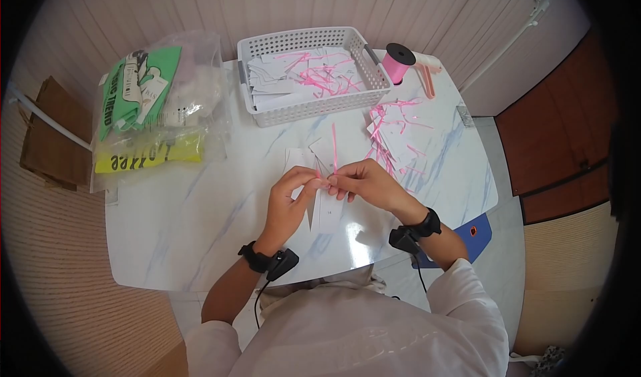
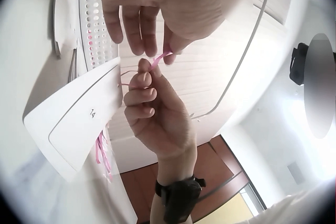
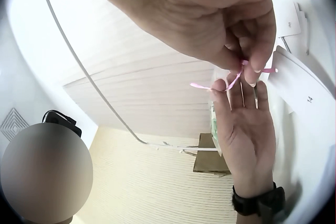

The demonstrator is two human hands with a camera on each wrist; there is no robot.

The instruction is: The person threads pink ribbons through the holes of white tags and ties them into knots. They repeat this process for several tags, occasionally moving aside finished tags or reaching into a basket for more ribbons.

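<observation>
A narrow pink ribbon (image 1: 334, 143) runs between my two hands, one end standing up from the fingers. My left hand (image 1: 290, 193) pinches it between thumb and forefinger, the other fingers held out loosely in the right wrist view. My right hand (image 1: 367, 182) pinches the ribbon close by, fingertips almost meeting the left ones; the left wrist view shows this right hand (image 2: 160, 111) with its fingers curled. From the ribbon hangs a white paper card (image 2: 79, 116) with a small printed number, tilted below the hands. More white cards (image 1: 297, 155) lie on the table just beyond.
A white perforated basket (image 1: 320, 110) at the back holds cards and pink ribbons. Ribboned cards (image 1: 397, 140) lie in a pile to the right, near a pink ribbon spool (image 1: 398, 63). Clear plastic bags with green and yellow packages (image 1: 150, 103) sit at the left on the marbled table (image 1: 167, 243).
</observation>
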